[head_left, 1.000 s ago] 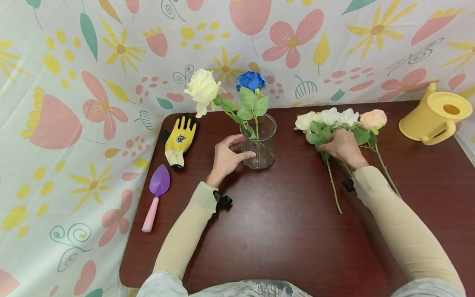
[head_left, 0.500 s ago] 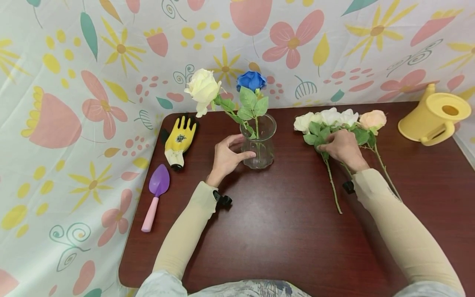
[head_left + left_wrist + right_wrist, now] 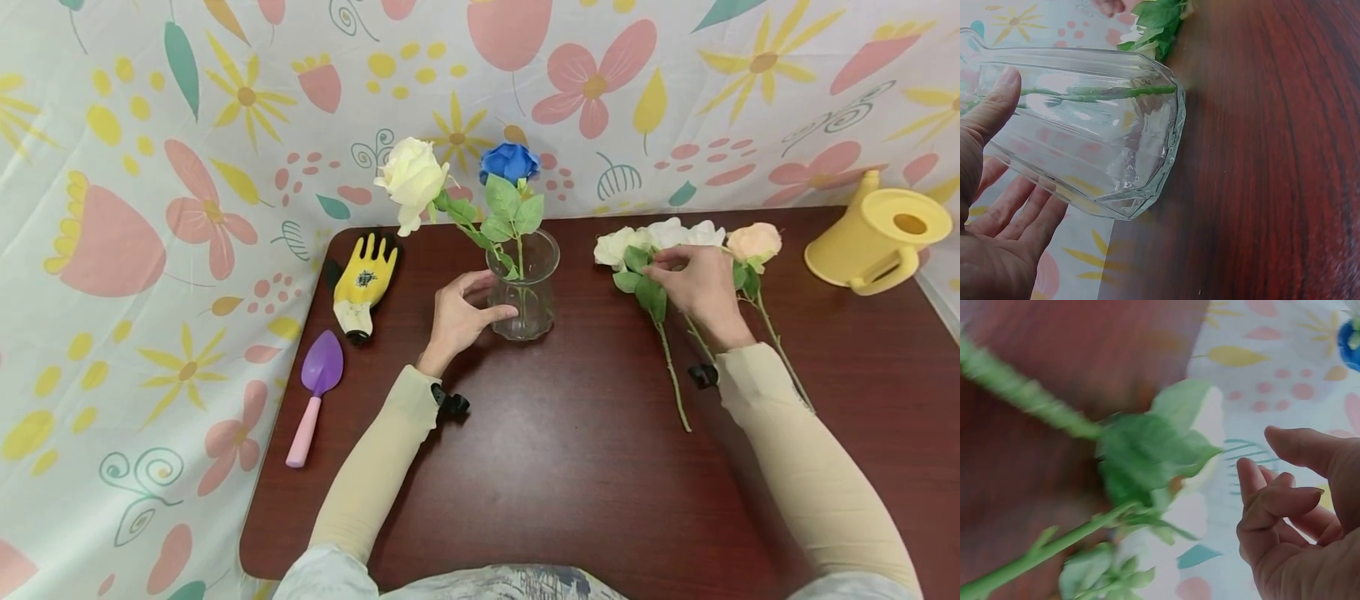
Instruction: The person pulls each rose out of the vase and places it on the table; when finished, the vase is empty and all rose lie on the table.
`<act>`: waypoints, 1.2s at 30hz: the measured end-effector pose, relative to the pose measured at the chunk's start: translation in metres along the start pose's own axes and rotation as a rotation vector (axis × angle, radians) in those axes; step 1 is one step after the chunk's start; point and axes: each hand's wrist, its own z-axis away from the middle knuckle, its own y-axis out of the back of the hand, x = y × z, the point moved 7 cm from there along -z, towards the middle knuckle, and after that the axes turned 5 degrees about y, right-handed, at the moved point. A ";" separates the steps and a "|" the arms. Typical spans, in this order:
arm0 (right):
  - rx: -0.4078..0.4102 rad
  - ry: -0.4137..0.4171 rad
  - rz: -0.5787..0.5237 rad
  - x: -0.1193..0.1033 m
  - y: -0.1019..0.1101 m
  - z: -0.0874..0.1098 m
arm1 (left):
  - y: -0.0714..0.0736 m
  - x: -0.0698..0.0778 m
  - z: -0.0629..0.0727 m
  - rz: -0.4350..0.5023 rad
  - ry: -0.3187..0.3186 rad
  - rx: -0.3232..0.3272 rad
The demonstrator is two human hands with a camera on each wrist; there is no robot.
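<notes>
Two-handed, apparently choosing another flower: curls left hand (image 3: 461, 315) round glass vase (image 3: 538, 312) on table (image 3: 540, 492), poises right hand (image 3: 705, 287), thumb apart, empty, over lying flowers (image 3: 617, 247); likely must pinch one stem (image 3: 673, 375) next

Both forearms (image 3: 382, 467) stretch forward, left fingers (image 3: 1041, 225) spread, right fingers (image 3: 1260, 519) bent, thumb (image 3: 1304, 449) apart.

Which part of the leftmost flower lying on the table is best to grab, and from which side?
Probably the bare lower stem of the leftmost flower, pinched across its thickness from above, coming in from the near side. That slim, leafless stretch points toward the near side and stands apart from the next stem, whereas leaves crowd up near the bloom.
</notes>
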 end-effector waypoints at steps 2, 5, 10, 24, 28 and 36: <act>0.023 0.007 -0.024 -0.006 0.004 -0.001 | 0.000 0.000 0.000 0.001 0.001 -0.002; 0.027 0.000 -0.086 -0.016 0.007 -0.003 | -0.001 0.000 -0.001 -0.003 -0.001 -0.005; 0.023 0.015 -0.219 -0.042 0.007 -0.004 | 0.000 0.000 -0.001 -0.013 -0.007 -0.002; -0.027 0.114 -0.364 -0.119 -0.007 -0.012 | -0.001 0.000 0.000 -0.001 0.006 -0.001; -0.043 0.130 -0.334 -0.133 -0.014 -0.014 | 0.000 0.000 0.000 0.001 0.003 0.000; -0.017 0.209 -0.269 -0.158 -0.020 -0.018 | 0.000 0.002 0.001 -0.002 -0.013 0.002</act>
